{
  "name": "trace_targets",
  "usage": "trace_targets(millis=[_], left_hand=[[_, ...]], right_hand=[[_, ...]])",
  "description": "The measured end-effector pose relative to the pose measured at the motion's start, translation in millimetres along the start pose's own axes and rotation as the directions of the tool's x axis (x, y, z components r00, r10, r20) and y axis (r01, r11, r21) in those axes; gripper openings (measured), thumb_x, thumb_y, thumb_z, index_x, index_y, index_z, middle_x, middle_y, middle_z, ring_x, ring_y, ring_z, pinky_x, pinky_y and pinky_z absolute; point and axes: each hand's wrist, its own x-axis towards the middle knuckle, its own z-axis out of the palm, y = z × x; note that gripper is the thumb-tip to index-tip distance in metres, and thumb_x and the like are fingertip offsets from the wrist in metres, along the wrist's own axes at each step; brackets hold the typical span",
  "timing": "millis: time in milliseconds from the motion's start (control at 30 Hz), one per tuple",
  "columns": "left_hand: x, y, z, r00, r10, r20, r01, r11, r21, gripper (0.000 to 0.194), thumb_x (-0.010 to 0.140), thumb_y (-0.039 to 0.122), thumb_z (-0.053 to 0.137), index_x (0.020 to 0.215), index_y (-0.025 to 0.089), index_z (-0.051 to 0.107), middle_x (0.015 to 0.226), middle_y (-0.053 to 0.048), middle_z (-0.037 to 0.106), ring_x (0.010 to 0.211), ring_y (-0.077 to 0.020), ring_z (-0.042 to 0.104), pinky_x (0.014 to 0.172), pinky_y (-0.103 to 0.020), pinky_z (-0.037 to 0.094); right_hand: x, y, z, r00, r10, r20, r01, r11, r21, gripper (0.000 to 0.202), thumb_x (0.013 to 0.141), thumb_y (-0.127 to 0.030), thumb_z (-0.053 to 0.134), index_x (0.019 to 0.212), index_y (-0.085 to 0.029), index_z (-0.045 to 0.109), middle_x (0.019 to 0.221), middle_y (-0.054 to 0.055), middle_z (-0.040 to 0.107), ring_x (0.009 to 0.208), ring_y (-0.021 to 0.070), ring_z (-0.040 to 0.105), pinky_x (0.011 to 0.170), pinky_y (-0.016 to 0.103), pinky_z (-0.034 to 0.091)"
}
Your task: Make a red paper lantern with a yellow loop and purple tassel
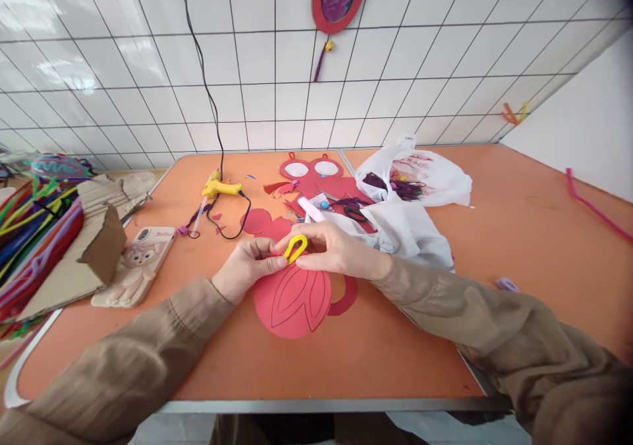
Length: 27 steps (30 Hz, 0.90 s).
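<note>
Between my hands is a small bent yellow loop (296, 250), perhaps foam or pipe cleaner; its exact material is unclear. My left hand (252, 264) pinches its lower left end between thumb and fingers. On the other side, my right hand (333, 250) is closed with thumb and fingertips around the loop. Below both hands lies a round red card (291, 306) with leaf-shaped outlines drawn on it; its upper part is covered by my fingers. A dark red ring piece (350, 296) pokes out to the right of the card.
A yellow glue gun (217, 186) with its cord stands at the back left, near a phone (136, 267). Cardboard (74, 260) and colourful pipe cleaners (30, 254) are at far left. Red cutouts (316, 180), scissors (354, 214) and a white plastic bag (445, 178) lie behind my hands.
</note>
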Motion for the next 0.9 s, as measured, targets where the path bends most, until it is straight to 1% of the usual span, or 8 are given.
trace_targets(millis=[167, 233, 433, 500, 600, 700, 767, 900], left_hand=[[-1.3, 0.8, -0.1, 0.996, -0.067, 0.06, 0.066, 0.998, 0.013, 0.033, 0.056, 0.034, 0.092, 0.069, 0.014, 0.07, 0.065, 0.0, 0.07, 0.057, -0.0106, 0.062, 0.058, -0.024, 0.049], [-1.1, 0.4, -0.3, 0.996, -0.067, 0.065, 0.067, 0.998, 0.003, 0.033, 0.055, 0.034, 0.093, 0.069, 0.014, 0.07, 0.065, 0.0, 0.07, 0.058, -0.0103, 0.063, 0.059, -0.023, 0.049], [0.6, -2.1, -5.4, 0.999, -0.026, 0.046, 0.032, 0.991, -0.131, 0.031, 0.056, 0.031, 0.093, 0.065, 0.015, 0.068, 0.065, 0.0, 0.068, 0.057, -0.01, 0.062, 0.058, -0.022, 0.049], [0.8, -2.2, -6.6, 0.998, -0.002, 0.061, 0.014, 0.98, -0.198, 0.03, 0.059, 0.031, 0.091, 0.068, 0.015, 0.068, 0.068, -0.002, 0.069, 0.061, -0.0117, 0.063, 0.06, -0.023, 0.05], [0.5, -2.2, -5.8, 0.985, -0.006, 0.173, 0.05, 0.966, -0.252, 0.027, 0.065, 0.033, 0.087, 0.074, 0.015, 0.069, 0.072, -0.004, 0.069, 0.068, -0.0163, 0.067, 0.066, -0.028, 0.054], [-1.1, -3.6, -1.1, 0.953, -0.031, 0.3, 0.107, 0.965, -0.241, 0.027, 0.068, 0.036, 0.085, 0.081, 0.015, 0.072, 0.073, -0.004, 0.069, 0.068, -0.0181, 0.068, 0.068, -0.031, 0.056], [-2.7, -5.0, 3.5, 0.934, -0.058, 0.352, 0.135, 0.971, -0.198, 0.028, 0.066, 0.037, 0.085, 0.079, 0.015, 0.074, 0.071, -0.005, 0.07, 0.066, -0.0198, 0.069, 0.066, -0.032, 0.056], [-5.3, -5.7, 11.6, 0.933, -0.077, 0.35, 0.131, 0.983, -0.132, 0.021, 0.066, 0.033, 0.084, 0.073, 0.016, 0.076, 0.066, -0.005, 0.072, 0.066, -0.0208, 0.069, 0.068, -0.032, 0.054]], right_hand=[[1.0, 1.6, 1.5, 1.0, -0.017, -0.003, 0.017, 0.998, 0.062, 0.006, 0.076, -0.024, 0.069, 0.079, -0.02, 0.072, 0.082, 0.001, 0.066, 0.077, 0.0117, 0.061, 0.074, 0.027, 0.05], [1.6, 0.6, 2.6, 0.999, -0.025, -0.019, 0.027, 0.995, 0.098, 0.008, 0.076, -0.027, 0.072, 0.075, -0.02, 0.071, 0.08, 0.001, 0.066, 0.077, 0.0118, 0.061, 0.074, 0.027, 0.05], [0.6, -5.7, -6.0, 0.966, 0.051, -0.252, 0.008, 0.974, 0.226, 0.022, 0.077, -0.04, 0.074, 0.077, -0.019, 0.066, 0.071, -0.001, 0.063, 0.063, 0.0104, 0.057, 0.061, 0.026, 0.047], [0.3, -5.3, -10.8, 0.964, 0.03, -0.264, 0.032, 0.973, 0.228, 0.025, 0.08, -0.043, 0.073, 0.078, -0.019, 0.065, 0.072, 0.0, 0.063, 0.063, 0.0106, 0.058, 0.06, 0.025, 0.048], [0.0, -4.5, -12.8, 0.991, -0.118, -0.062, 0.124, 0.987, 0.101, 0.022, 0.083, -0.039, 0.071, 0.077, -0.018, 0.066, 0.101, 0.006, 0.068, 0.088, 0.015, 0.065, 0.079, 0.032, 0.054], [-1.2, -5.6, -7.1, 0.959, -0.228, 0.167, 0.238, 0.97, -0.042, 0.016, 0.086, -0.031, 0.069, 0.077, -0.017, 0.068, 0.124, 0.009, 0.064, 0.12, 0.0212, 0.056, 0.106, 0.042, 0.043], [-2.7, -6.7, -1.9, 0.944, -0.242, 0.224, 0.264, 0.962, -0.071, 0.013, 0.087, -0.027, 0.067, 0.079, -0.018, 0.069, 0.118, 0.009, 0.068, 0.128, 0.0216, 0.051, 0.113, 0.044, 0.037], [-5.5, -9.1, 3.0, 0.969, -0.184, 0.167, 0.185, 0.983, 0.006, 0.01, 0.085, -0.025, 0.067, 0.078, -0.017, 0.067, 0.095, 0.007, 0.069, 0.111, 0.0212, 0.062, 0.095, 0.037, 0.052]])
